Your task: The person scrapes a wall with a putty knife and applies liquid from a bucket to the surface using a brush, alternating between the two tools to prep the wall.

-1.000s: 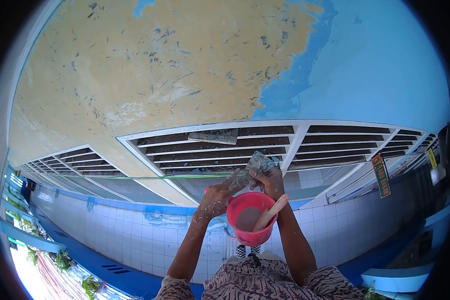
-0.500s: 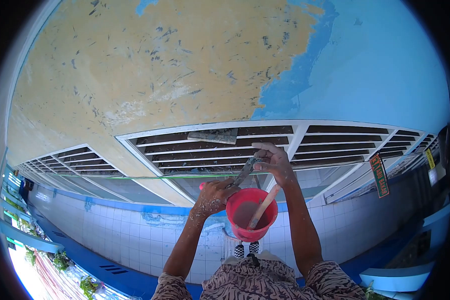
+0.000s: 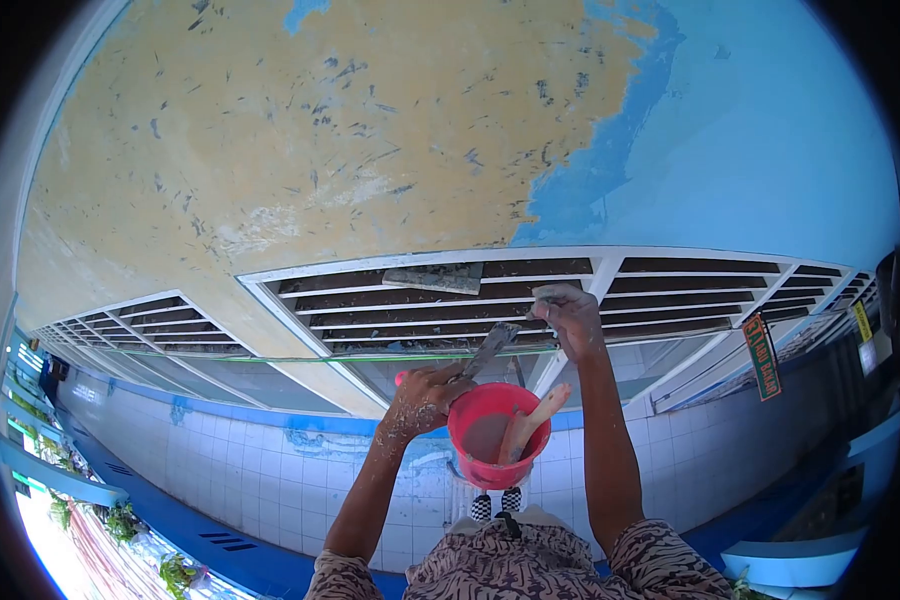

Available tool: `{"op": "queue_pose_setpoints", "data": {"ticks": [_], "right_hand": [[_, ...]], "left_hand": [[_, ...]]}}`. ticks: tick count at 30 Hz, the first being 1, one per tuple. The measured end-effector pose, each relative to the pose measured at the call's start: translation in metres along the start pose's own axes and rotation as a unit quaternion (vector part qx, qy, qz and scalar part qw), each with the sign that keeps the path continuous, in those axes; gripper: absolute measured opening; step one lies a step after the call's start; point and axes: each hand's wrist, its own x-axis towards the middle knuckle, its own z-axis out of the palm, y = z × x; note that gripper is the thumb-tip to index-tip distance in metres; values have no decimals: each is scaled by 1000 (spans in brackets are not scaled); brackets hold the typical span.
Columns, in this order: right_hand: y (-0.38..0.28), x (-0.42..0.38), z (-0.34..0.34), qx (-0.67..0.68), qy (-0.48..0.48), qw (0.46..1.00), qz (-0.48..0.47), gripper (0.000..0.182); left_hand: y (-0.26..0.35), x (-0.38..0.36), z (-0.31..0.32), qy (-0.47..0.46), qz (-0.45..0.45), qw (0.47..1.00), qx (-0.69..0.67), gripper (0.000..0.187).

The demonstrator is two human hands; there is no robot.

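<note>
My left hand [image 3: 422,400], smeared with pale residue, is closed around a scraper [image 3: 490,350]. Its dirty flat blade points up and right, and a pink handle end shows at the left. Against that hand's fingers is the rim of a red bucket [image 3: 463,452]; whether they grip it too is hidden. Greyish liquid lies in the bucket, and a brush with a pale wooden handle [image 3: 548,404] leans in it. Just right of the blade tip, apart from it, my right hand [image 3: 573,322] has its dusty fingers pinched together; anything between them is too small to make out.
Ahead is a wall [image 3: 270,130] with scraped tan patches beside blue paint. Below it run white louvred vents [image 3: 440,312], with a dusty flat block [image 3: 434,278] on the slats. A hanging sign [image 3: 761,357] is at right. Tiled floor [image 3: 260,462] lies far below.
My right hand has moved up and right, off the scraper blade. The brush handle has tipped further right in the bucket. My left hand still holds the scraper.
</note>
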Motion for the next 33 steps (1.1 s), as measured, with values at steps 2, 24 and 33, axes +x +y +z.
{"op": "queue_pose_setpoints", "data": {"ticks": [2,24,33], "right_hand": [[-15,-6,40,-88,59,994,28,37],[47,-52,-57,-401,-6,915,46,29],[61,-83,25,-34,9,991,132,78]], "left_hand": [[-4,-2,0,15,9,1000,15,30],[-13,-8,2,-10,-14,999,37,36],[-9,-3,9,-6,16,999,36,39]]}}
